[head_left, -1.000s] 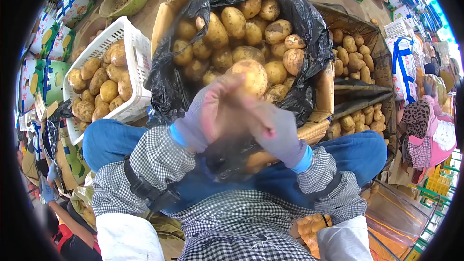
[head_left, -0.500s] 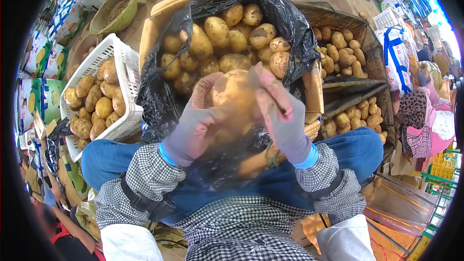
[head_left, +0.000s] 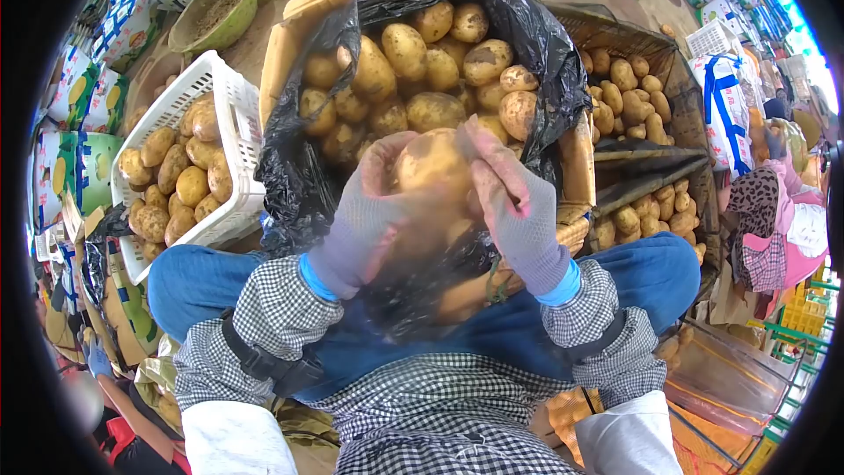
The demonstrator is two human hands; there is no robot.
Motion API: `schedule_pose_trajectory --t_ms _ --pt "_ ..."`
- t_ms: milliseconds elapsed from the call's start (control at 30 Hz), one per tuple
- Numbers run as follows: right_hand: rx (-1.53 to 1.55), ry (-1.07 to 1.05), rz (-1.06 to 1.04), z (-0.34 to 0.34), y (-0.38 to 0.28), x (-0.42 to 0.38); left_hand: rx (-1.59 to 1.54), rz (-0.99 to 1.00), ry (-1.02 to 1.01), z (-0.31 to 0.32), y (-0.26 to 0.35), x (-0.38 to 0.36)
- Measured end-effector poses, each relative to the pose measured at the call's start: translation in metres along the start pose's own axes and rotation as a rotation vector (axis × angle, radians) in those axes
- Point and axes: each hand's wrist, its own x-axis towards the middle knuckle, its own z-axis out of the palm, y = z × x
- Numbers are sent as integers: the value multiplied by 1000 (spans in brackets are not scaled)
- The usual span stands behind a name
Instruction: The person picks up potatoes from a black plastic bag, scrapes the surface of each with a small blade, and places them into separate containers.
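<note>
A large, smooth potato [head_left: 429, 161] is held up in front of the open box. My left hand [head_left: 360, 215], in a grey glove with a pinkish palm, is closed around its left side. On the potato's right edge are the fingers and thumb of my right hand [head_left: 520, 207], gloved the same way and pressed close together. A hazy smear blurs the potato's underside and the area below it. Behind the hands, a cardboard box [head_left: 274, 79] lined with a black plastic bag [head_left: 563, 62] holds many potatoes [head_left: 404, 51], some with dark soil patches.
A white plastic crate [head_left: 237, 136] of potatoes stands to the left. On the right is a dark, divided container [head_left: 655, 157] with more potatoes. A green basin [head_left: 242, 22] sits at upper left. Printed cartons [head_left: 101, 105] line the left, and a person in pink [head_left: 774, 229] is at far right.
Both hands keep hold of the potato, with only slight shifts. The whole view has moved a little. At lower left, another person's blue-gloved hand has come into sight.
</note>
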Motion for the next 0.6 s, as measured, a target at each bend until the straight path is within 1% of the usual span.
schedule_pose_trajectory --t_ms 33,133,200,233,267,333,367,433,467,533,567,600 --pt "-24 -24 -30 -1 0 -2 9 -23 27 4 4 -1" --pt "-93 -114 -117 -3 -1 -7 161 4 54 -5 -1 0" --pt "-133 -198 -161 -1 -1 -11 215 89 58 -6 -7 1" --pt "-39 -131 -57 -3 0 -9 242 132 55 -3 -7 2" --pt "51 -69 43 -7 2 -3 242 112 43 0 -6 1" --pt "56 -11 104 -8 2 4 239 80 24 11 1 -4" --pt "60 18 135 -9 2 8 258 110 17 11 1 -5" --pt "-50 37 -160 -1 8 0 297 169 10 10 0 -5" --pt "72 -8 -134 3 5 -9 375 168 30 9 1 -6" --pt "57 -22 -47 1 1 -6 536 161 62 8 4 -6" --pt "49 -23 -6 -2 2 -3 487 156 47 10 5 -5" --pt "89 -22 79 -2 6 -2 436 154 31 14 6 -5"
